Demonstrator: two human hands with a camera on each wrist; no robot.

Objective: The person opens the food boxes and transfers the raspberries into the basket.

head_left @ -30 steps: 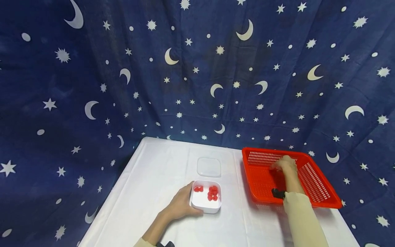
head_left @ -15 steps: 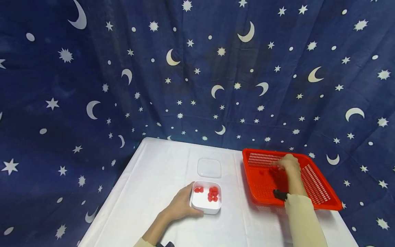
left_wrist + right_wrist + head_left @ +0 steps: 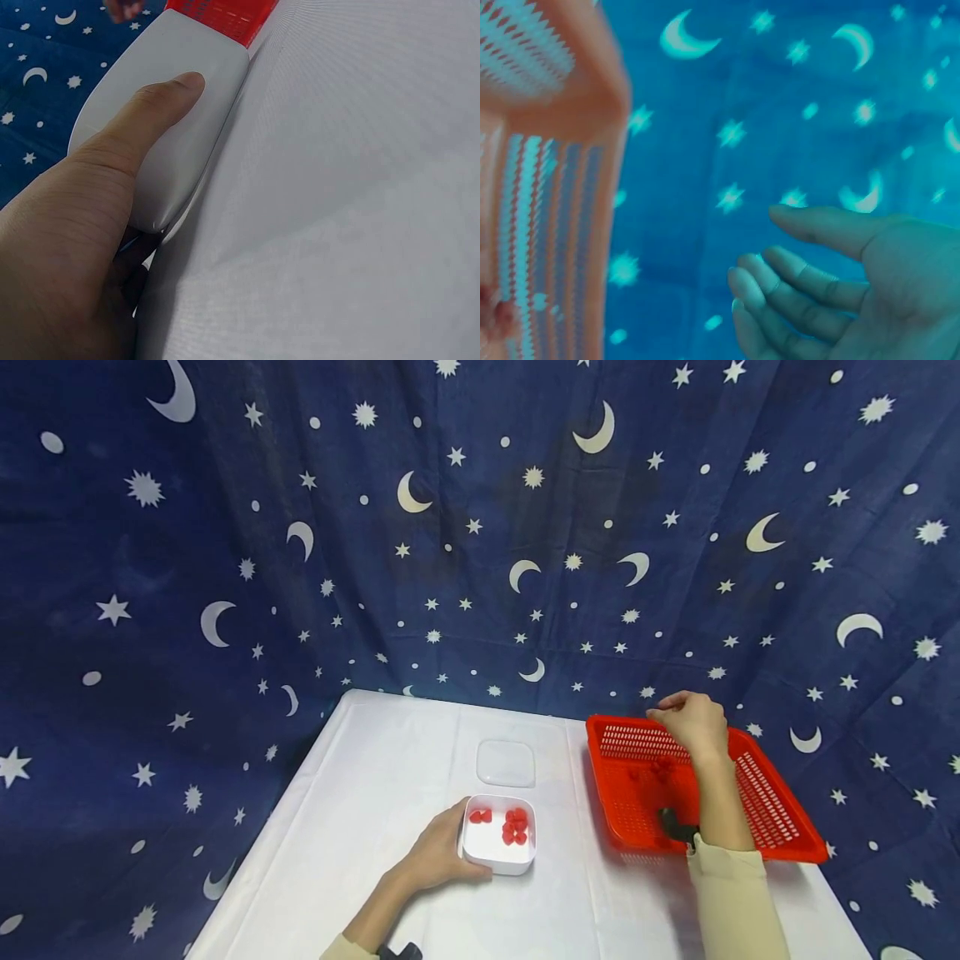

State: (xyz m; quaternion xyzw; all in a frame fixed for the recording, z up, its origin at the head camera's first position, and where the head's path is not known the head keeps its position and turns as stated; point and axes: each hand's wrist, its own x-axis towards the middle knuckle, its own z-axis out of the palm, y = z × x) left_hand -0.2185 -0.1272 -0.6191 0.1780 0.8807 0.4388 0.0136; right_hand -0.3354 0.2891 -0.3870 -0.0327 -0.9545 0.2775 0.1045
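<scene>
My left hand (image 3: 438, 856) grips the left side and near corner of a small white square box (image 3: 498, 867). Its thumb lies along the box wall (image 3: 172, 142) in the left wrist view. Inside the box sit small red lumps (image 3: 514, 827), a pair at the left and several at the right. Over the back of the red basket (image 3: 618, 810) hovers my right hand (image 3: 693, 722). In the right wrist view its fingers are loosely bent, the thumb stands apart, and nothing shows between them. More red lumps (image 3: 663, 766) lie on the basket floor below it.
A clear, flat square lid (image 3: 506, 763) lies on the white table (image 3: 375, 777) just behind the box. The basket stands at the table's right side. A dark blue curtain (image 3: 450, 527) with moons and stars hangs behind the table.
My right hand has risen from inside the basket to above its back rim, uncovering red lumps on the basket floor. My left hand and the box have stayed in place.
</scene>
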